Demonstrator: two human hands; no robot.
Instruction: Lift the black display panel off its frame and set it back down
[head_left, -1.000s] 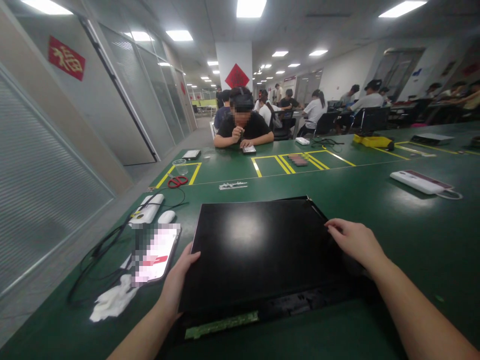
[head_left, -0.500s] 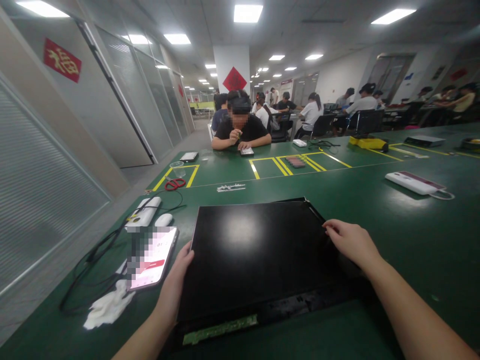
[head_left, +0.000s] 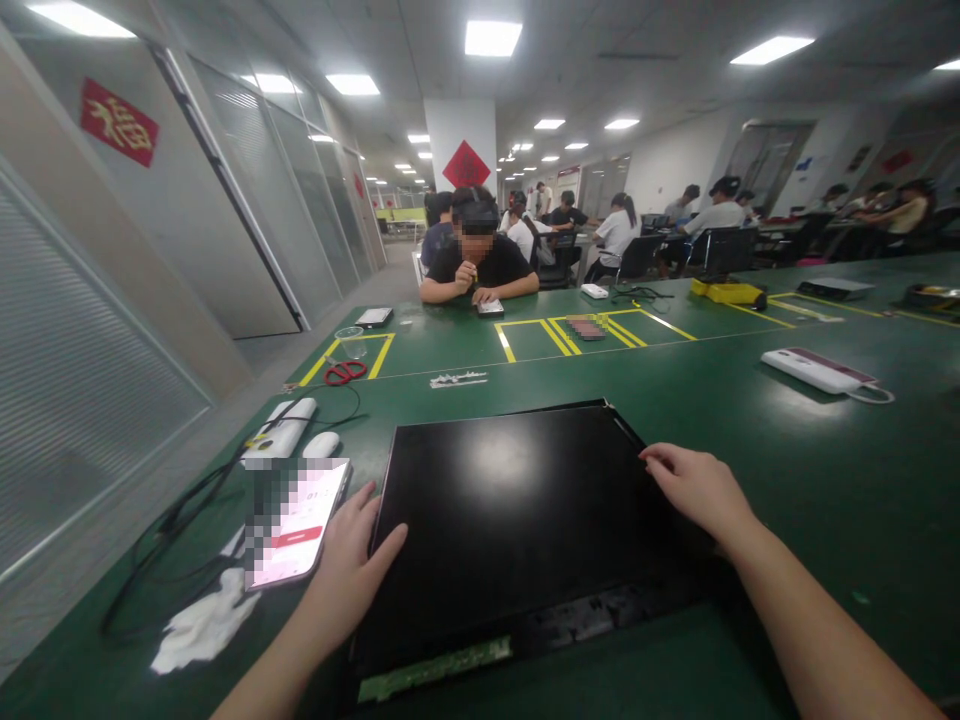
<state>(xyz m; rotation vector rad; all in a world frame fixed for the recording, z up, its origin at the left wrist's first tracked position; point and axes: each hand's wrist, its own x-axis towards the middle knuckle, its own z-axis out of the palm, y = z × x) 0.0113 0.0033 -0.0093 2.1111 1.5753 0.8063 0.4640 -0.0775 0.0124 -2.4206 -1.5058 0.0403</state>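
A large black screen panel (head_left: 517, 510) lies flat on the green table (head_left: 825, 470) in front of me, with a green circuit strip (head_left: 435, 668) showing along its near edge. My left hand (head_left: 352, 565) grips the panel's left edge, thumb lying on the black face and fingers at the side. My right hand (head_left: 701, 490) rests on the panel's right edge, fingers curled down onto it.
A lit phone (head_left: 296, 520) lies just left of the panel, with a white cloth (head_left: 195, 628), black cables (head_left: 172, 520), a white mouse (head_left: 321, 444) and a white power strip (head_left: 281, 430) beyond. Red scissors (head_left: 345, 372) lie farther back. A person sits across the table; others work behind.
My left hand has shifted up the panel's left edge and its thumb now lies on the black face. The right hand has stayed at the right edge.
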